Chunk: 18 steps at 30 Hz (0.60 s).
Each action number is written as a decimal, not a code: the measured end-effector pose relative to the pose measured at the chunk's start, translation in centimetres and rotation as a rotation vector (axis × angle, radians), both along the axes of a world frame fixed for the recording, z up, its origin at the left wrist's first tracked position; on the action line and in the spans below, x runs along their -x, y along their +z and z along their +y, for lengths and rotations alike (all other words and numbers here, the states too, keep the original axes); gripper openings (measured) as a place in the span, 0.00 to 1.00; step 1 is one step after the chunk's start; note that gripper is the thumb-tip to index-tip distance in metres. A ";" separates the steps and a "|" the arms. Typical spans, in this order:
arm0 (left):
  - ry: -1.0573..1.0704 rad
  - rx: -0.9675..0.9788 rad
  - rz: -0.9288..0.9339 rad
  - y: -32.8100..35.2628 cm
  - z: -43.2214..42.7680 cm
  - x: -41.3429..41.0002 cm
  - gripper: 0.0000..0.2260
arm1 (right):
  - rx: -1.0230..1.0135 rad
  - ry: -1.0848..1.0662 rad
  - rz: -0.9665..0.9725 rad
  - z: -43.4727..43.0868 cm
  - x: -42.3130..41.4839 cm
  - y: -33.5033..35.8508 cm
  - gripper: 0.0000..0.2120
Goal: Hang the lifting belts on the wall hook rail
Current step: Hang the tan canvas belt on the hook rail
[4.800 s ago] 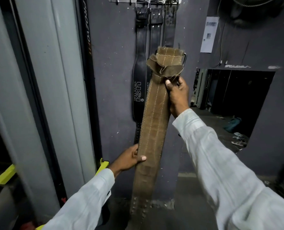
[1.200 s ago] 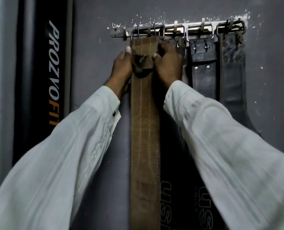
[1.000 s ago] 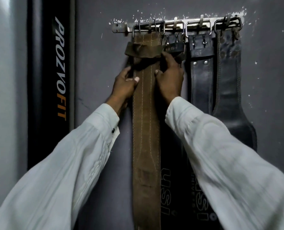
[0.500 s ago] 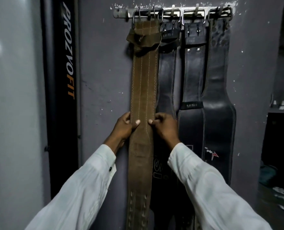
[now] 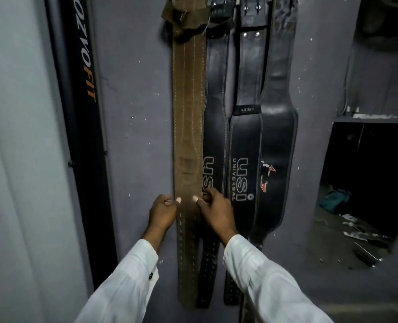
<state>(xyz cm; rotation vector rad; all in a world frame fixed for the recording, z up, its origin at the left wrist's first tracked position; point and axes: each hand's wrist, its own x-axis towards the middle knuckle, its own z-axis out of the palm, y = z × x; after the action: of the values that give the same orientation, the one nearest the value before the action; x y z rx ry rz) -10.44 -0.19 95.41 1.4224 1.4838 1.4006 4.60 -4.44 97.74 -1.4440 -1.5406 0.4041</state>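
A long brown lifting belt (image 5: 188,113) hangs straight down the grey wall, its folded top end at the upper edge of the head view. My left hand (image 5: 162,212) pinches its left edge low down, and my right hand (image 5: 214,212) pinches its right edge at the same height. Three black lifting belts hang to its right: one marked USI (image 5: 215,127), one marked USI Universal (image 5: 245,145) and a wider one with a red logo (image 5: 276,141). The hook rail is out of frame above.
A black upright panel with PROZVOFIT lettering (image 5: 83,113) stands left of the belts beside a pale column (image 5: 18,159). At the right, a dark wall opening (image 5: 365,183) shows a littered floor beyond.
The brown belt went from held in front of me to hanging from the rail. Both hands then slid down its edges from the top to its lower part, and the view dropped below the rail.
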 end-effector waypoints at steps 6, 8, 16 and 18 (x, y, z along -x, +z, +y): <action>-0.106 0.188 -0.183 -8.3 -8.0 -0.3 0.06 | 0.178 0.004 0.136 -7.6 0.0 -9.4 0.15; -0.115 0.247 -0.254 -10.4 -11.1 -0.5 0.05 | 0.253 0.047 0.181 -10.2 -0.5 -12.7 0.17; -0.153 0.566 -0.381 -21.6 -24.4 -1.2 0.06 | 0.575 0.084 0.415 -23.2 -2.2 -24.0 0.14; -0.152 0.686 -0.440 -25.2 -28.3 -1.1 0.10 | 0.661 0.086 0.454 -26.7 -2.5 -26.7 0.14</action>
<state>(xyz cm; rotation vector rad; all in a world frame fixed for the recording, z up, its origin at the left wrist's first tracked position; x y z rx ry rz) -9.32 -28.49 70.20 0.7230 1.3400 0.8952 7.06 -31.19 71.08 -1.6179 -1.1400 1.2905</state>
